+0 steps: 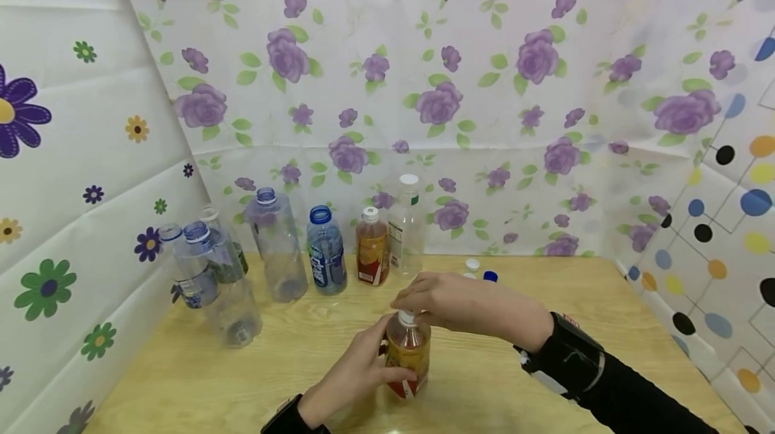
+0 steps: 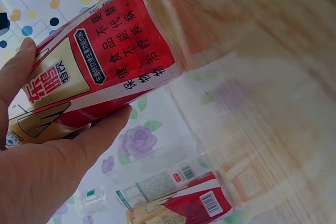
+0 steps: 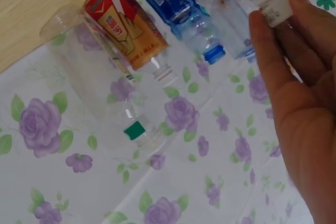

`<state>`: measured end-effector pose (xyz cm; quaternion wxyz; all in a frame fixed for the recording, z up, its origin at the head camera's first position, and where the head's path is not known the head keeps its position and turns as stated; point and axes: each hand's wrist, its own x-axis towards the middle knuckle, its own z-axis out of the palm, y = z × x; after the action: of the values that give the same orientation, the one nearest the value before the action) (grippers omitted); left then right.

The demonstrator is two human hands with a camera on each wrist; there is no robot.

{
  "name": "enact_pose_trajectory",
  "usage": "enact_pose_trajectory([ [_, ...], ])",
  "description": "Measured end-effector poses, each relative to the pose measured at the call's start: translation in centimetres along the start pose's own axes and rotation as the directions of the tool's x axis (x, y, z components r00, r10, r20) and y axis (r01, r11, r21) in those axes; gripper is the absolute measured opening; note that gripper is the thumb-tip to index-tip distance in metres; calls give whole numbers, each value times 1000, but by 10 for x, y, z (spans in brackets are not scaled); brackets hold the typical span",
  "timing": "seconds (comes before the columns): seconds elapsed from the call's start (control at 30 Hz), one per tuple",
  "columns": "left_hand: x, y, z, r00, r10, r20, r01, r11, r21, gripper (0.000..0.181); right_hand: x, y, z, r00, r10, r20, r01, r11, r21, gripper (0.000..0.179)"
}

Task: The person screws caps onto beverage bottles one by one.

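A plastic drink bottle (image 1: 407, 352) with a red and yellow label stands upright on the wooden table in front of me. My left hand (image 1: 356, 361) grips its body from the left, thumb across the front. Above the neck, my right hand (image 1: 469, 301) pinches a white cap (image 3: 275, 7) between thumb and fingers. The cap sits at the bottle's mouth; whether it is threaded on cannot be told. In the left wrist view, the label's red lower part (image 2: 123, 35) shows printed text. The right fingers hide most of the cap in the head view.
Behind stand a similar red and yellow bottle (image 1: 372, 249), a tall clear bottle (image 1: 408, 225) and a blue-tinted bottle (image 1: 327, 252). Several clear bottles (image 1: 275, 245) are grouped at left. A white cap (image 1: 472, 264) and a blue cap (image 1: 490, 276) lie behind my right hand. Flowered sheeting (image 1: 436, 104) encloses the table.
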<state>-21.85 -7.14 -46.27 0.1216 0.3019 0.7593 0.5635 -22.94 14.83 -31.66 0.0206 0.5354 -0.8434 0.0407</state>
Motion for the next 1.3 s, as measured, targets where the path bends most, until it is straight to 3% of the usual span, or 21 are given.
enact_pose_trajectory([
  [0.17, -1, 0, 0, 1000, -20, -2, 20, 1000, -2, 81, 3, -9, -1, 989, 145, -19, -143, 987, 74, 33],
  [0.3, -1, 1, 0, 1000, -13, 12, 13, 1000, -13, 82, 4, -11, 0, 991, 122, -49, -119, 991, 64, 23],
  [0.5, -2, 0, 0, 1000, -2, 24, 3, 1000, -21, 79, 5, -8, -1, 999, 32, -9, -32, 999, -19, 24],
  [0.77, -2, 0, -1, 1000, -5, 23, 5, 1000, -10, 81, 6, -5, -4, 998, -51, 39, 53, 998, -39, 39],
  [1.1, -1, 1, 0, 1000, 15, 10, -15, 1000, 16, 82, 4, -4, -5, 999, 26, 23, -28, 998, 59, 26],
  [1.3, -1, 2, -1, 1000, 12, 4, -12, 1000, 11, 82, 7, -8, -6, 999, 34, 27, -33, 999, -13, 26],
])
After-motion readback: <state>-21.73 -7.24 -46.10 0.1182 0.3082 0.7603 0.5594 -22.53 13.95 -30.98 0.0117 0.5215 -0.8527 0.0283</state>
